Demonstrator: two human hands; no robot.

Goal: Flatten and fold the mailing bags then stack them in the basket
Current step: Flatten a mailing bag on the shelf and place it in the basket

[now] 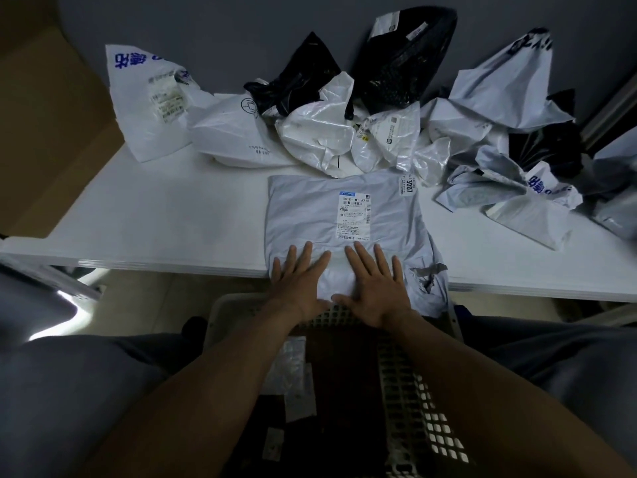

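A pale grey mailing bag point(310, 212) with a white shipping label lies flat on the white table point(155, 215), its near end hanging over the front edge. My left hand point(299, 278) and my right hand point(375, 282) press side by side on its near part, palms down with straight fingers. Below the table edge, on my lap, sits a white lattice basket point(418, 401). Dark folded bags with white labels lie inside it.
Crumpled white, grey and black mailing bags point(331, 108) are heaped along the back of the table, more at the right point(517, 188). A tall white bag with blue print point(144, 98) stands at the back left. A cardboard box point(44, 125) sits left of the table.
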